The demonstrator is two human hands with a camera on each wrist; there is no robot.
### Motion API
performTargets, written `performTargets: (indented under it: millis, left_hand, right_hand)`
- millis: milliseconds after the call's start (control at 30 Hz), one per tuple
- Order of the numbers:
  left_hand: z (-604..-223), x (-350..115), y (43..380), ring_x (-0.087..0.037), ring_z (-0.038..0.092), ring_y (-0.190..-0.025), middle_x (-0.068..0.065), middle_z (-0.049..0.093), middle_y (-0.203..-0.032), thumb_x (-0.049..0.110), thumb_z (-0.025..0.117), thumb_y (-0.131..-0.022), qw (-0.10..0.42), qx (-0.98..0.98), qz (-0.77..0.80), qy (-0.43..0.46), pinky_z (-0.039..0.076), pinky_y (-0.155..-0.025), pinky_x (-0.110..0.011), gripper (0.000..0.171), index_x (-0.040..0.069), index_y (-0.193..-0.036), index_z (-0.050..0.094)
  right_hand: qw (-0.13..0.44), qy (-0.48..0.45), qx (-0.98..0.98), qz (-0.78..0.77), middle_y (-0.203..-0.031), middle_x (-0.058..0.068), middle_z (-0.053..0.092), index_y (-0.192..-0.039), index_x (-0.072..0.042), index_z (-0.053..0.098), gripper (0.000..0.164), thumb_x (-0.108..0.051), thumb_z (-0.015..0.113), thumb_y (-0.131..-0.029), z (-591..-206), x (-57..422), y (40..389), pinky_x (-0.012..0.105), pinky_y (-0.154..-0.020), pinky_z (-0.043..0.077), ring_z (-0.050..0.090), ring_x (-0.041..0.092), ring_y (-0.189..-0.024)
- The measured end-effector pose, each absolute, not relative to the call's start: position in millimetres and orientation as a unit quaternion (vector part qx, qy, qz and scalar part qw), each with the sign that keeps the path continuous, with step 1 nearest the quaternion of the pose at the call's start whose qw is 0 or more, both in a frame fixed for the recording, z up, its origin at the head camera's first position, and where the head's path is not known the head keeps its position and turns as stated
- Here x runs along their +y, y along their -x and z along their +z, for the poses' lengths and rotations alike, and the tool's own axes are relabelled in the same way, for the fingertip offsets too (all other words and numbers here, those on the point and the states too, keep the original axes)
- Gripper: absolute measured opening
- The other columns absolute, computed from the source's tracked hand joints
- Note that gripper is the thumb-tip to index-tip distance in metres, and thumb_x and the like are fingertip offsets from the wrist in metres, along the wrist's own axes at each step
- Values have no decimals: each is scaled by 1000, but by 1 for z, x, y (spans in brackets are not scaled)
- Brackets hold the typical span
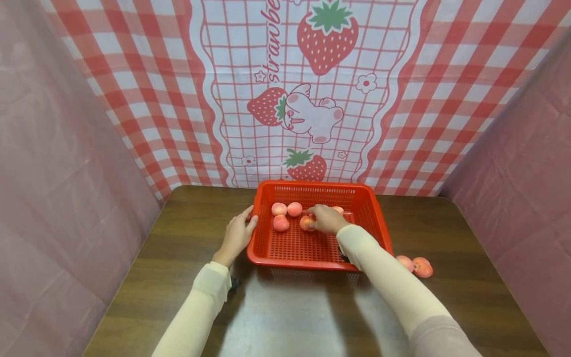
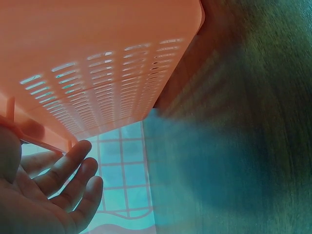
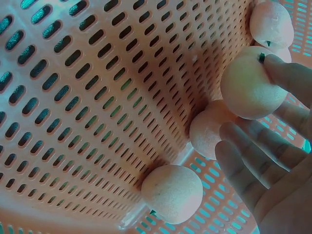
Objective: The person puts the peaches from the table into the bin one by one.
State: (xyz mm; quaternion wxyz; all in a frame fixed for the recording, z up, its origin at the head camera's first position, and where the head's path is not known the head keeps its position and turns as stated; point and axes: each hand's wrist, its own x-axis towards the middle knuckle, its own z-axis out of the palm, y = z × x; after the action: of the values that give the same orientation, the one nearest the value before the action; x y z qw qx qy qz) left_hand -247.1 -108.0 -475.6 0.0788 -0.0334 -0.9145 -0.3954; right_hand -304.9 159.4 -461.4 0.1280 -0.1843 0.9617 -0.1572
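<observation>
A red plastic basket (image 1: 296,264) with slotted walls stands on the wooden table. Inside it, my right hand (image 1: 327,219) holds a peach (image 3: 251,85) between thumb and fingers, low over the basket floor. Close by in the right wrist view are another peach (image 3: 171,194) by the wall, a peach (image 3: 209,129) behind my fingertips and one (image 3: 271,23) at the top. In the head view, a peach (image 1: 337,209) shows partly behind that hand. My left hand (image 1: 236,235) touches the basket's left rim, its fingers (image 2: 68,168) loosely extended beneath the lip.
Three peaches (image 1: 281,223) cluster in the basket's left part. Two peaches (image 1: 422,267) lie on the table (image 1: 187,238) outside the right wall, one partly hidden by my right sleeve. A checked strawberry cloth (image 1: 285,139) hangs behind, with pink curtains (image 1: 522,148) at both sides.
</observation>
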Motion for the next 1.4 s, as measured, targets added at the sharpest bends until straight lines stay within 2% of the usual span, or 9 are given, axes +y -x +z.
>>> performTargets:
  millis: [233, 733, 867, 1100, 1400]
  left_hand:
    - [-475, -108, 249, -36, 63, -110, -17, 70, -115, 24, 57, -97, 80, -914, -397, 34, 46, -98, -50, 45, 6, -138, 54]
    - [-476, -107, 247, -36, 63, -108, -17, 70, -111, 23, 57, -97, 86, -914, -396, 37, 46, -96, -50, 44, 6, -137, 56]
    - [-476, -107, 247, -36, 63, -111, -17, 70, -114, 24, 57, -97, 83, -913, -399, 34, 46, -98, -50, 44, 6, -138, 55]
    - [-473, -108, 247, -36, 62, -112, -17, 70, -115, 24, 57, -97, 80, -914, -396, 32, 46, -98, -50, 44, 7, -138, 55]
    - [-474, -108, 247, -37, 62, -111, -16, 70, -117, 25, 56, -98, 65, -915, -396, 31, 45, -99, -50, 45, 7, -139, 54]
  right_hand:
    - [136, 179, 963, -150, -118, 11, 68, -126, -6, 64, 41, -23, 71, -89, -461, 160, 304, 46, -95, 49, 62, 27, -110]
    - [160, 163, 960, -160, -118, 10, 69, -128, -9, 63, 42, -25, 70, -90, -455, 167, 305, 46, -94, 50, 63, 26, -109]
    - [148, 165, 963, -152, -116, 10, 69, -126, -9, 65, 39, -25, 68, -91, -444, 172, 305, 46, -93, 50, 64, 25, -105]
    - [131, 154, 962, -186, -127, 14, 65, -131, -7, 61, 42, -27, 64, -94, -427, 187, 307, 50, -98, 48, 61, 32, -116]
    - [109, 162, 961, -193, -127, 15, 64, -132, -6, 60, 44, -28, 63, -95, -410, 210, 306, 49, -92, 50, 63, 30, -110]
